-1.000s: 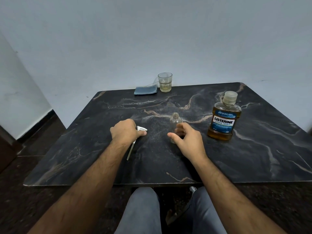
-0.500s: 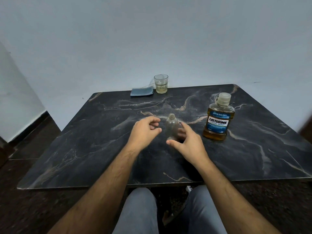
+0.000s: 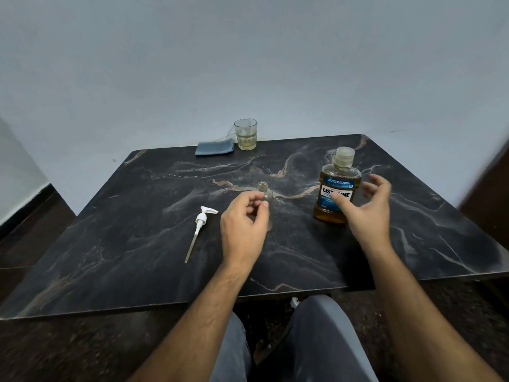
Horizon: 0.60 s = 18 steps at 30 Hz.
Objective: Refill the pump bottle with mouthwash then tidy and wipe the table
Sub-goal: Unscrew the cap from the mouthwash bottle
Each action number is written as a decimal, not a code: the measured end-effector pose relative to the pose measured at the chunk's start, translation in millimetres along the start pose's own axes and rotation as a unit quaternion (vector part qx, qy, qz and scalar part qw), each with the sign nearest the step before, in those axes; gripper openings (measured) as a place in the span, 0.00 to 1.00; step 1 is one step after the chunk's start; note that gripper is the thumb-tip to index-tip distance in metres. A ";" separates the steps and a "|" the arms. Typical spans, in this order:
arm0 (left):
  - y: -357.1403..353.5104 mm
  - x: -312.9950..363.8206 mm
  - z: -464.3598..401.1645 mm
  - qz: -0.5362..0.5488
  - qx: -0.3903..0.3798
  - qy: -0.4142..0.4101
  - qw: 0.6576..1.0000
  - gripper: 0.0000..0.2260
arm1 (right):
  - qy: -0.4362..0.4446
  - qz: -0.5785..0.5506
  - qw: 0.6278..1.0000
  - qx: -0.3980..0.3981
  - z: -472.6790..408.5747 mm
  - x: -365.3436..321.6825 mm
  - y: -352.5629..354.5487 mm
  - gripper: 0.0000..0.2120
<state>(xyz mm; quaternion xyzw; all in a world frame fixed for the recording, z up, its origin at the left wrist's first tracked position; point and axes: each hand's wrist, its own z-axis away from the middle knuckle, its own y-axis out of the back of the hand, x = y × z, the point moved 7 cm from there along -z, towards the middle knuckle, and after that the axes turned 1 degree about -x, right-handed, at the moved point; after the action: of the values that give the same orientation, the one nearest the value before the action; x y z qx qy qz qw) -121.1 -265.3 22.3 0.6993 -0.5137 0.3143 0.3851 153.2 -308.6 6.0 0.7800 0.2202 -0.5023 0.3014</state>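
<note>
L hand [image 3: 242, 224] curled loosely round small clear pump bottle [image 3: 265, 193], contact unclear. R hand [image 3: 366, 208] spread, closing on mouthwash bottle [image 3: 337, 188], not yet gripping. Step: fetch mouthwash; next needs cap off, steady pour. Both bottles upright, necks up. Pump head [image 3: 202, 216] left of L hand, lying flat, tube toward person.

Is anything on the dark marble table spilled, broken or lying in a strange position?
No spill or damage shows. Only the white pump head with its long tube lies flat on the dark marble table, left of the small clear bottle, whose neck is open.
</note>
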 end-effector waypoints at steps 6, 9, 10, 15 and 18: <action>-43.2 29.9 -4.9 0.034 -0.096 -0.021 0.995 0.07 | -0.038 -0.117 0.979 -0.161 -15.0 5.8 -32.7 0.27; -62.1 40.8 -13.7 0.061 -0.124 -0.008 0.990 0.10 | -0.041 -0.123 0.976 -0.177 -16.2 10.9 -37.1 0.21; -68.4 44.8 -18.3 0.067 -0.133 -0.004 0.989 0.11 | -0.040 -0.127 0.975 -0.179 -16.3 13.3 -37.5 0.21; -101.2 70.5 -59.7 0.082 -0.233 0.011 0.969 0.22 | -0.028 -0.143 0.971 -0.191 -15.3 16.4 -38.6 0.21; -123.8 84.1 -78.5 0.087 -0.330 0.022 0.940 0.26 | -0.030 -0.144 0.970 -0.195 -15.0 16.5 -39.0 0.19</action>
<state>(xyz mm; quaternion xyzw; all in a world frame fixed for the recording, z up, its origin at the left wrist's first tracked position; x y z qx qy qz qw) 17.4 -216.0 105.5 0.4785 -0.6387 0.1745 0.5768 144.3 -269.4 -14.2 0.6508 0.4152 -0.5106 0.3787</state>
